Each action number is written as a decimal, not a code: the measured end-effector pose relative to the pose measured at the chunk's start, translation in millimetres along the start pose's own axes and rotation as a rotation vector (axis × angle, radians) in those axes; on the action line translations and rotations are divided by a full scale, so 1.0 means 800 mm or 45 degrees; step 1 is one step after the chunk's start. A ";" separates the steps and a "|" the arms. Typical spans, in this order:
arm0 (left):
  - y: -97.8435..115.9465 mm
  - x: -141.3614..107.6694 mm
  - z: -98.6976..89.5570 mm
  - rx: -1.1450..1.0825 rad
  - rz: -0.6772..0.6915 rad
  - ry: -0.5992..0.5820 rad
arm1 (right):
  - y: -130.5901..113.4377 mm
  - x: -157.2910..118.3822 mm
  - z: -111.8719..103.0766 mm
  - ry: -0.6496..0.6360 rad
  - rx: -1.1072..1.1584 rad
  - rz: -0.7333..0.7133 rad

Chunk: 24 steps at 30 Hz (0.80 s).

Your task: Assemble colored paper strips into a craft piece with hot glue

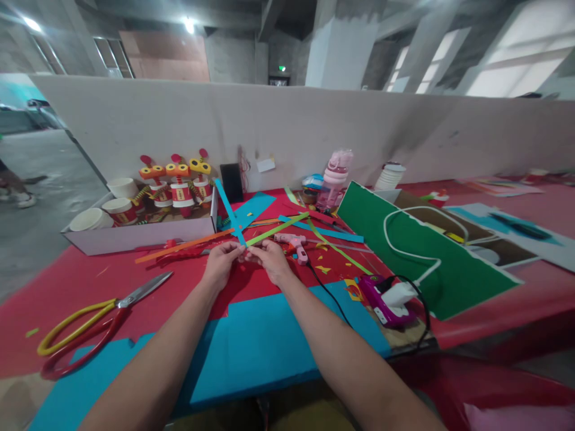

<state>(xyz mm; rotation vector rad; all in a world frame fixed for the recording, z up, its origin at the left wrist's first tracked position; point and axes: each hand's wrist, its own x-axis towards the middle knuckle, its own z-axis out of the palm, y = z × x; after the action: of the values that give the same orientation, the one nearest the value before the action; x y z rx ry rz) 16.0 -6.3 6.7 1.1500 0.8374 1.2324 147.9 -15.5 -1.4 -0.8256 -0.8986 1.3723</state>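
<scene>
My left hand [221, 261] pinches the near end of a blue paper strip [230, 209], which slants up and away to the left. My right hand [269, 256] is closed at the near end of a green strip [281, 230] that points up to the right. The two strips meet at my fingertips, forming a V; the exact join is hidden by my fingers. An orange strip [184, 245] runs behind the blue one toward the left. Just right of my right hand lies a pink glue gun [294, 244].
Large scissors [123, 302] lie at the left. Behind them a box [148, 236] holds cups and paper figures. Blue sheets [260, 341] cover the near edge. At the right are a purple power strip [381, 308], a green board [404, 251] and a pink bottle [335, 179].
</scene>
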 end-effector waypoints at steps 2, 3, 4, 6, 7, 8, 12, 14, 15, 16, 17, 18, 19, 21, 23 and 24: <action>0.000 0.000 -0.002 -0.014 -0.014 0.014 | -0.001 0.000 -0.002 -0.016 0.058 0.022; 0.000 0.000 -0.003 -0.019 -0.020 0.013 | -0.001 0.000 -0.003 -0.018 0.084 0.031; 0.001 0.000 -0.003 -0.019 -0.024 0.005 | -0.001 0.000 -0.003 -0.023 0.100 0.040; 0.001 0.000 -0.003 -0.015 -0.028 -0.019 | -0.001 -0.001 -0.004 -0.043 0.110 0.056; 0.001 0.000 -0.003 -0.011 -0.031 -0.031 | -0.001 -0.001 -0.004 -0.053 0.111 0.062; 0.001 0.000 -0.003 -0.007 -0.032 -0.040 | 0.000 -0.002 -0.004 -0.060 0.111 0.068; 0.001 -0.001 -0.002 0.015 -0.034 -0.033 | 0.000 -0.002 -0.004 -0.097 0.085 0.102; 0.001 -0.001 -0.002 0.032 -0.018 -0.011 | -0.001 -0.003 -0.004 -0.095 0.049 0.110; 0.000 -0.002 -0.002 0.040 -0.006 -0.001 | -0.002 -0.003 -0.004 -0.089 0.031 0.110; 0.000 -0.002 -0.002 0.048 0.008 0.003 | -0.002 -0.003 -0.004 -0.082 0.017 0.110; 0.000 -0.003 -0.002 0.055 0.021 0.004 | -0.003 -0.004 -0.005 -0.080 0.007 0.113; -0.001 -0.003 -0.002 0.061 0.026 0.003 | -0.003 -0.004 -0.005 -0.079 0.000 0.117; -0.001 -0.004 -0.002 0.069 0.027 0.005 | -0.004 -0.004 -0.005 -0.073 -0.003 0.120; -0.002 -0.004 -0.002 0.087 0.023 0.012 | -0.003 -0.005 -0.005 -0.058 -0.008 0.118; -0.003 -0.004 -0.001 0.104 0.010 0.017 | -0.002 -0.004 -0.005 -0.041 -0.020 0.100; -0.003 -0.004 -0.001 0.108 0.007 0.010 | -0.001 -0.003 -0.006 -0.028 -0.030 0.084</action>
<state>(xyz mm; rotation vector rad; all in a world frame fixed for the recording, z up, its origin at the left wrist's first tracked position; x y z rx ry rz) 15.1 -9.3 3.9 1.2169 0.9006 1.2159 152.4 -18.2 -2.5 -0.8659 -0.9129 1.4329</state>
